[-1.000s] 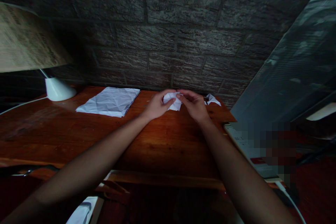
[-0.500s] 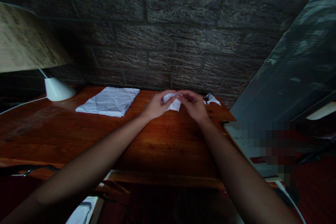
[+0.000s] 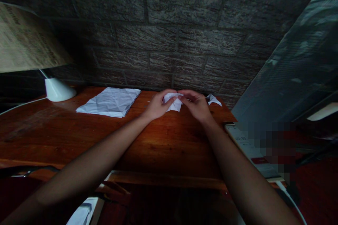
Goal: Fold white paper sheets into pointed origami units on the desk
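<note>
Between my hands is a small piece of folded white paper (image 3: 174, 104), held just above the far part of the wooden table. My left hand (image 3: 157, 104) grips its left side, thumb laid over the front face. On the right side, my right hand (image 3: 195, 104) pinches the paper with thumb and fingers. The fingers behind the paper are partly hidden. A folded white paper shape (image 3: 214, 100) with pointed corners rests on the table just beyond my right hand. Left of my hands lies a stack of creased white sheets (image 3: 111, 102).
A lamp with a printed shade (image 3: 29, 38) and white base (image 3: 59, 90) stands at the left of the wooden table (image 3: 158, 147). A brick wall (image 3: 185, 38) rises behind. At the right edge is a device with a lit screen (image 3: 245, 144) and a white cable (image 3: 292, 200).
My right hand has shifted slightly to the right, its thumb moving a little on the folded paper. My left hand stays almost still.
</note>
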`<state>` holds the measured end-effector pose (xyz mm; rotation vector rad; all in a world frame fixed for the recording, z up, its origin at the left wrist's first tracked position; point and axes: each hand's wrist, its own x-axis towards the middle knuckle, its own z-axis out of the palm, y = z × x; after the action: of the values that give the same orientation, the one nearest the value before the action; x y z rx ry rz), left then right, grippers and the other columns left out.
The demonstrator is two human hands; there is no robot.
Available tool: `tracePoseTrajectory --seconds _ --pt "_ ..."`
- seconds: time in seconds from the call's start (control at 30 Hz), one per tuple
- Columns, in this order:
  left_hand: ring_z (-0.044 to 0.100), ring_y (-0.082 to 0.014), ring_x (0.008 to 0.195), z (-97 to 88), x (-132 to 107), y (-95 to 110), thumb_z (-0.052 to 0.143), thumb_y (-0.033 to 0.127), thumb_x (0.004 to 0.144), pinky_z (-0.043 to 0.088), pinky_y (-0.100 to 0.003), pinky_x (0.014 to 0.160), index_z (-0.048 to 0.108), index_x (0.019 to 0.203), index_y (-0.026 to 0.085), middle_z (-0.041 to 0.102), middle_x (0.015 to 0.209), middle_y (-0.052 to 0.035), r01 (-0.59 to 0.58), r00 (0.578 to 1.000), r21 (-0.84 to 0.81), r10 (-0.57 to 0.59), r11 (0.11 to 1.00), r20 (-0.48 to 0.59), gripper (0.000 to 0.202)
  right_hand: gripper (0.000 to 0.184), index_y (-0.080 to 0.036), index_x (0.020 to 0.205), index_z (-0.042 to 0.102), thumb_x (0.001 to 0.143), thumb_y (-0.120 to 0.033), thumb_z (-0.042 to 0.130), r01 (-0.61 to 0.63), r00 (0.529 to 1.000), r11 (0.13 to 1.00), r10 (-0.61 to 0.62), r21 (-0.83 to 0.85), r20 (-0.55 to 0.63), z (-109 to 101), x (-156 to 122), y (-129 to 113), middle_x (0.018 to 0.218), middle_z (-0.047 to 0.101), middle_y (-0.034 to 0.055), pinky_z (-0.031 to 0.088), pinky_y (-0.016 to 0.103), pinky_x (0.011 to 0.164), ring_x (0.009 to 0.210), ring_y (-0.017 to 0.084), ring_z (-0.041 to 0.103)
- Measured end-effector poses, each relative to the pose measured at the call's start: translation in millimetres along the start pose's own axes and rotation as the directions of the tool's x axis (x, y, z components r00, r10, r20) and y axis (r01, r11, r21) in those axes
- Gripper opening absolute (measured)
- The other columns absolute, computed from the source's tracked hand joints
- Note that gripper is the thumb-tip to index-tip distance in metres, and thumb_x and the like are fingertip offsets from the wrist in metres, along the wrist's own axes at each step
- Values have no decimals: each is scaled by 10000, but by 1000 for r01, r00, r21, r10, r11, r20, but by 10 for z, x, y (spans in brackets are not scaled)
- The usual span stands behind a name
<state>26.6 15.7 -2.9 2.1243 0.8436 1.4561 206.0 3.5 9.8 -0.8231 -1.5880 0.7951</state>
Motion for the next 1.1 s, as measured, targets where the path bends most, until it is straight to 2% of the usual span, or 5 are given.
tracePoseTrajectory --seconds 0.3,0.47,0.73,0.93,1.1 --pt "672 -174 875 26 -11 -40 624 361 889 512 -279 740 664 1114 177 739 1026 -67 22 1000 -8 -22 1000 15 294 180 -220 932 752 829 -324 649 53 994 986 -68 -158 -90 44 -28 -9 960 767 39 537 359 852 879 201 689" --pt "654 -158 782 30 -8 -30 633 381 880 491 -266 667 668 1105 171 739 1006 -68 40 999 -3 -40 999 4 310 203 -212 945 752 835 -344 644 36 995 988 -50 -148 -88 46 -37 -2 971 769 49 542 362 848 890 212 694" --pt "668 -176 862 23 -11 -49 647 363 866 507 -284 747 671 1061 169 738 1012 -71 34 999 -11 -34 999 4 277 258 -216 891 761 861 -428 617 40 996 990 -50 -138 -74 56 -20 19 856 752 39 537 362 870 887 214 686" --pt "670 -173 852 12 -5 -29 642 344 870 506 -278 738 677 1062 160 742 1013 -71 40 999 12 -40 999 -3 268 255 -223 938 752 825 -433 665 18 999 994 -22 -105 -30 44 -14 28 950 763 49 547 373 851 887 215 687" --pt "683 -179 866 16 -9 -42 631 370 879 515 -281 737 686 1092 167 750 1027 -72 41 999 -23 -41 999 18 300 258 -215 968 749 812 -410 686 21 1000 995 -23 -102 -22 37 -19 33 937 764 49 551 376 850 861 209 692"
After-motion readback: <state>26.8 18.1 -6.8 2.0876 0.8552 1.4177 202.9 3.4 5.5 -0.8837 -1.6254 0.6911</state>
